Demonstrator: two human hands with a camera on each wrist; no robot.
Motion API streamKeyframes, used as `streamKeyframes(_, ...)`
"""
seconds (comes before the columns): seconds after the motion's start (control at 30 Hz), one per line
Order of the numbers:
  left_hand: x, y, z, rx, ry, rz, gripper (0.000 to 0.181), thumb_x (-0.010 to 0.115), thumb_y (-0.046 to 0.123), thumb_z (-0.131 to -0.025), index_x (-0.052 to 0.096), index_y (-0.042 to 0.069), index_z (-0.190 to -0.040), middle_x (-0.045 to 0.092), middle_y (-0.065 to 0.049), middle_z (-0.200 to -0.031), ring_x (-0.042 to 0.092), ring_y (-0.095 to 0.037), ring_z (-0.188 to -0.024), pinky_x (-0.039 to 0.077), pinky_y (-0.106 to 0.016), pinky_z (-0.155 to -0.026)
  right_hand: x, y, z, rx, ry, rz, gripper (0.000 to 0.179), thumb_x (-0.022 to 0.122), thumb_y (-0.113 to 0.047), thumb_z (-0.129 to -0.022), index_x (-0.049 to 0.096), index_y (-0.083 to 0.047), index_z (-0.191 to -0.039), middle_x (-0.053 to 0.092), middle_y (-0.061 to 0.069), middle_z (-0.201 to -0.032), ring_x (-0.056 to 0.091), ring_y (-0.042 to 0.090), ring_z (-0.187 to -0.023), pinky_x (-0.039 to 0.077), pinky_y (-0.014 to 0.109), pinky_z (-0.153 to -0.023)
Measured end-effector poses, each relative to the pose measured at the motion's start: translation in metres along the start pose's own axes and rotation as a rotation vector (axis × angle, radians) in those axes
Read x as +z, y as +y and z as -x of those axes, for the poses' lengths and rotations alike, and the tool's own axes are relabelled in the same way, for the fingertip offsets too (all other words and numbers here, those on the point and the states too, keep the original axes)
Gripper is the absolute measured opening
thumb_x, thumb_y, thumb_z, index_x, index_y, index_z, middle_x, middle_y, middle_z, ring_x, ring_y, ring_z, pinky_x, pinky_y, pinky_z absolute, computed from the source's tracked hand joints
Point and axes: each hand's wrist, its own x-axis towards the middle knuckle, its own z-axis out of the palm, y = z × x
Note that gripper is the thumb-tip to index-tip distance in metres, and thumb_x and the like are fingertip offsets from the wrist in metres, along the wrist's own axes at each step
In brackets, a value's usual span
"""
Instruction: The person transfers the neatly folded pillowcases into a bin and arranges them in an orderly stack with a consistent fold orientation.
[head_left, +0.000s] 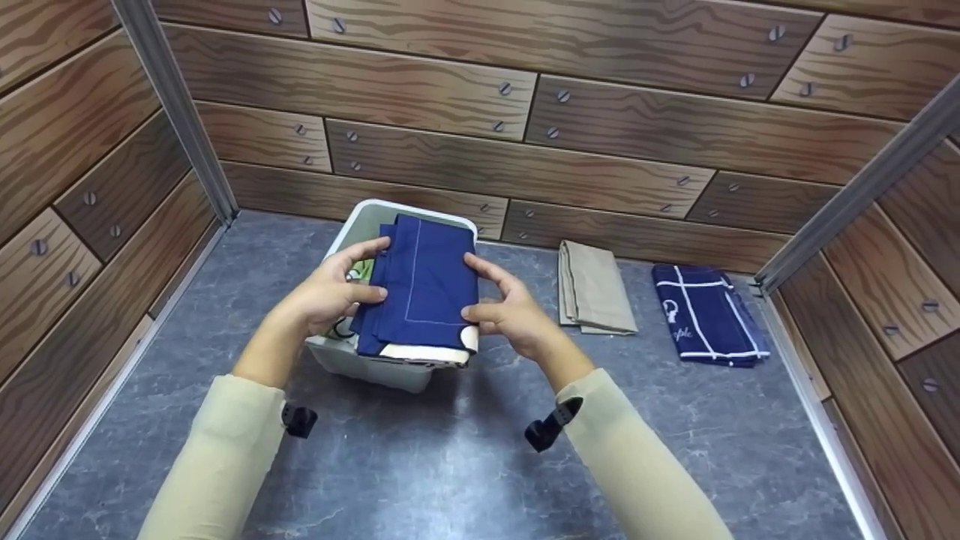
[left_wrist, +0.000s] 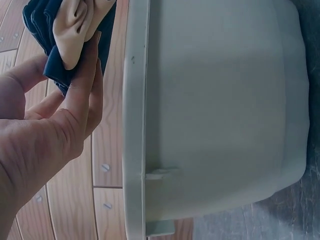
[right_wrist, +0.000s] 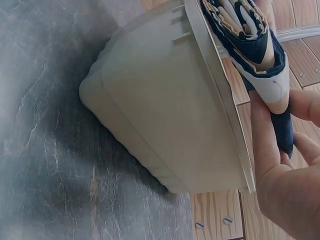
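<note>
Pale glare on floor [head_left: 450, 480], soft shadow beside bin [head_left: 367, 367], dimmer wrist views

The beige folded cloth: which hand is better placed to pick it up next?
Probably the right hand: it is nearer the beige cloth, while the left hand is across the held navy cloth. Both hands are occupied, though.

The left sleeve [head_left: 214, 457] and the right sleeve [head_left: 637, 457] were long, plain and pale cream, with a small black gadget [head_left: 301, 421] by each cuff [head_left: 247, 394]
</note>
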Motion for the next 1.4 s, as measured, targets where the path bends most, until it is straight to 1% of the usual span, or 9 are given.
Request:
streamKeyframes(0.17,-0.006,0.001,-0.001,-0.006,-0.01,-0.012,0.082,0.054,-0.017,-0.088,0.027,0.014,-0.158,0.022,-0.012,-0.158,0.065,-0.028,-0.103,0.059,-0.048,-0.085,0.004,-0.001,-0.001,0.004,0.003,-0.014,0.088,0.061,0.017,-0.08,0.036,-0.021,-0.155,0.026,0.008,-0.153,0.068,0.031,-0.1,0.061,0.045,-0.079)
streamKeyframes(0.4,-0.012,0.001,-0.003,-0.029,-0.016,-0.001,0.082,0.053,-0.018,-0.088,0.027,0.015,-0.158,0.02,-0.009,-0.159,0.065,-0.028,-0.104,0.059,-0.046,-0.086,0.008,-0.002,-0.003,-0.002,0.006,0.005,0.087,0.062,0.017,-0.08,0.037,-0.022,-0.154,0.028,0.007,-0.153,0.069,0.031,-0.099,0.061,0.045,-0.077)
streamKeyframes(0.57,-0.016,0.003,-0.003,-0.034,-0.006,-0.015,0.082,0.054,-0.018,-0.088,0.026,0.014,-0.158,0.02,-0.01,-0.159,0.064,-0.028,-0.104,0.059,-0.047,-0.086,0.011,-0.002,-0.006,-0.001,0.01,-0.002,0.088,0.061,0.017,-0.079,0.038,-0.021,-0.154,0.03,0.008,-0.152,0.069,0.03,-0.097,0.061,0.045,-0.078)
streamKeyframes(0.73,-0.02,0.005,-0.006,-0.053,0.009,-0.02,0.082,0.054,-0.017,-0.088,0.028,0.017,-0.158,0.022,-0.008,-0.158,0.064,-0.028,-0.105,0.059,-0.048,-0.086,0.015,-0.004,-0.01,-0.001,0.027,-0.002,0.087,0.061,0.018,-0.079,0.039,-0.022,-0.154,0.032,0.007,-0.152,0.069,0.028,-0.094,0.061,0.044,-0.077)
streamKeyframes(0.9,-0.022,0.008,-0.008,-0.063,0.03,-0.049,0.082,0.055,-0.018,-0.087,0.031,0.019,-0.157,0.027,-0.007,-0.156,0.062,-0.028,-0.106,0.059,-0.047,-0.086,0.018,-0.005,-0.014,0.0,0.04,-0.015,0.088,0.061,0.019,-0.079,0.04,-0.023,-0.153,0.032,0.006,-0.153,0.069,0.028,-0.094,0.061,0.045,-0.077)
streamKeyframes(1.0,-0.023,0.008,-0.008,-0.07,0.028,-0.058,0.083,0.055,-0.018,-0.087,0.03,0.018,-0.157,0.028,-0.008,-0.155,0.062,-0.029,-0.108,0.059,-0.047,-0.086,0.019,-0.004,-0.015,0.008,0.046,-0.027,0.089,0.06,0.02,-0.078,0.039,-0.023,-0.154,0.032,0.007,-0.153,0.069,0.028,-0.094,0.061,0.045,-0.077)
streamKeyframes(1.2,-0.026,0.006,-0.007,-0.082,0.038,-0.089,0.083,0.056,-0.017,-0.087,0.03,0.019,-0.157,0.027,-0.008,-0.156,0.06,-0.03,-0.11,0.059,-0.046,-0.086,0.022,-0.002,-0.016,0.019,0.042,-0.029,0.089,0.06,0.02,-0.079,0.039,-0.022,-0.154,0.032,0.007,-0.154,0.069,0.027,-0.094,0.061,0.045,-0.077)
streamKeyframes(1.4,-0.029,0.005,-0.006,-0.075,0.047,-0.131,0.082,0.056,-0.016,-0.087,0.03,0.018,-0.157,0.023,-0.008,-0.157,0.058,-0.032,-0.112,0.059,-0.046,-0.085,0.027,-0.002,-0.017,0.022,0.034,-0.028,0.087,0.06,0.019,-0.079,0.04,-0.023,-0.153,0.033,0.009,-0.152,0.069,0.028,-0.094,0.061,0.045,-0.077)
